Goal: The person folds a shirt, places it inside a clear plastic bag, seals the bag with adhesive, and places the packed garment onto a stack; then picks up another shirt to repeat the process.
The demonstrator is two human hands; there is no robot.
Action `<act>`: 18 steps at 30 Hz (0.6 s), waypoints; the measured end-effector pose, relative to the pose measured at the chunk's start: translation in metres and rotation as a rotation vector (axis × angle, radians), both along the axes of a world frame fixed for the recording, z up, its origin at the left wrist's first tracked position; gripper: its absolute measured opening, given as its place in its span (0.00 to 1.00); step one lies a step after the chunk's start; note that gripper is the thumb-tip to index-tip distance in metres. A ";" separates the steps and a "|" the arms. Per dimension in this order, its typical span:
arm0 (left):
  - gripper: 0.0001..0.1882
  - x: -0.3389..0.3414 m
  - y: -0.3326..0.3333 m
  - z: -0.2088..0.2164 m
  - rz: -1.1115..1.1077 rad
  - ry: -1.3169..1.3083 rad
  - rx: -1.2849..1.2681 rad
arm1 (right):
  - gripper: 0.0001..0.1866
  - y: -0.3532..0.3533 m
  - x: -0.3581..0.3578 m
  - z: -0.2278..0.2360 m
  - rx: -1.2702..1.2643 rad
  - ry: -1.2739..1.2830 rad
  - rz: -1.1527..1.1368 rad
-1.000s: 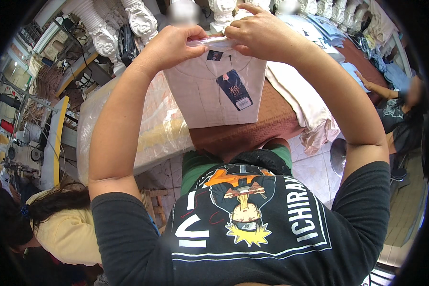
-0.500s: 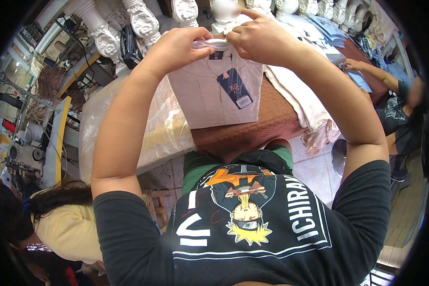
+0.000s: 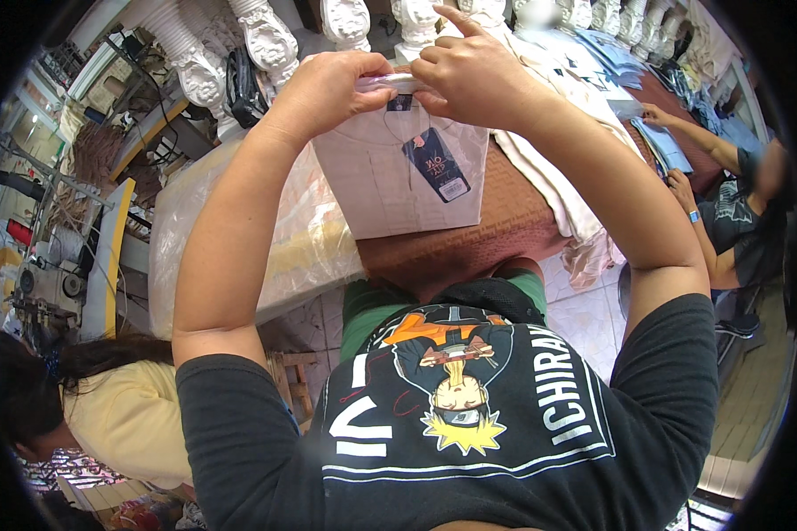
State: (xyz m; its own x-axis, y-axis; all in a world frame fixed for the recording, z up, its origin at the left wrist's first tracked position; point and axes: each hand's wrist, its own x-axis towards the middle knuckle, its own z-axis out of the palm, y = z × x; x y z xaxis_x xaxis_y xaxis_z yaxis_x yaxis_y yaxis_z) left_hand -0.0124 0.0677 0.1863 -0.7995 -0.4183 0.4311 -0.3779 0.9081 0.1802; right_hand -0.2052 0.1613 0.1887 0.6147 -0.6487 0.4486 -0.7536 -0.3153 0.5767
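A folded pale beige-pink shirt [image 3: 363,195] lies on the brown-covered table in front of me, packed in a neat near-rectangle. A dark hang tag [image 3: 437,165] on a thin string rests on its front. At the far end my left hand [image 3: 338,88] pinches the shirt's collar [image 3: 386,83], where a whitish strip shows between thumb and fingers. My right hand [image 3: 469,75] is closed on the other side of the same collar, its index finger pointing up and away. The right fingertips are partly hidden behind the hand.
A plastic-wrapped bundle [image 3: 239,234] sits left of the shirt. Pale garments [image 3: 540,177] hang over the table's right side. White carved balusters [image 3: 266,40] line the far edge. A co-worker's hand [image 3: 679,188] is at blue garments [image 3: 660,146]. Another person in a yellow top [image 3: 128,420] is at lower left.
My right hand has shifted slightly left along the collar, closer to my left hand. At the right, the co-worker's second hand has come into view by the blue garments.
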 end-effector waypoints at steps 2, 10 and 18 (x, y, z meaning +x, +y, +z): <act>0.16 0.001 0.002 0.001 0.003 -0.007 -0.019 | 0.11 0.002 0.005 0.001 -0.006 0.067 -0.040; 0.13 0.001 -0.007 0.001 -0.100 -0.001 -0.252 | 0.05 0.003 0.010 -0.008 -0.055 -0.113 -0.057; 0.14 0.004 -0.007 0.004 -0.051 -0.059 -0.100 | 0.05 -0.009 0.004 -0.012 -0.042 -0.087 0.028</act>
State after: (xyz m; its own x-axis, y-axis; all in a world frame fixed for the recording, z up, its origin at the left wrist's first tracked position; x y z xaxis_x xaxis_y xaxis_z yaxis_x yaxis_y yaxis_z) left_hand -0.0083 0.0610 0.1904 -0.8439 -0.3333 0.4204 -0.3377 0.9389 0.0665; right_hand -0.2012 0.1525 0.1763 0.5899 -0.6114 0.5274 -0.7927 -0.3139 0.5226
